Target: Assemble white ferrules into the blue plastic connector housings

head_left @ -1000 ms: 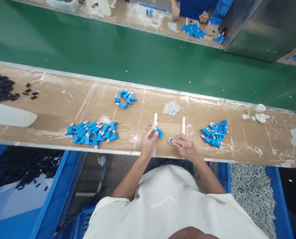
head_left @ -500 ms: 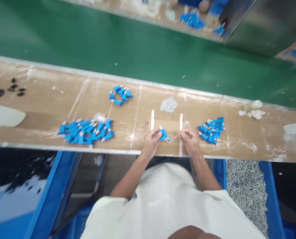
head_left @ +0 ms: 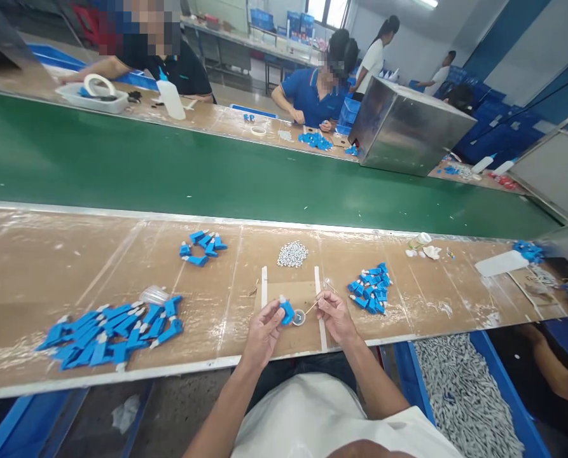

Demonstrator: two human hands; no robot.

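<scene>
A window (head_left: 327,10) (bright, cropped above) stands behind a long table (head_left: 231,34), a lit lamp (head_left: 427,3) to its right.

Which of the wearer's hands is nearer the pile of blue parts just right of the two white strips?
Right. The right hand is just left of that pile, not touching it; the left hand is farther left, holding a blue part.

Bright-blue held piece (head_left: 288,313), white-tipped | tan stick (head_left: 311,308) | brown tabletop (head_left: 207,305), white strips (head_left: 264,286) | deep-green surface (head_left: 245,172) | grey-and-white heaped bits (head_left: 292,254) | plain white shirt (head_left: 303,416)
</scene>
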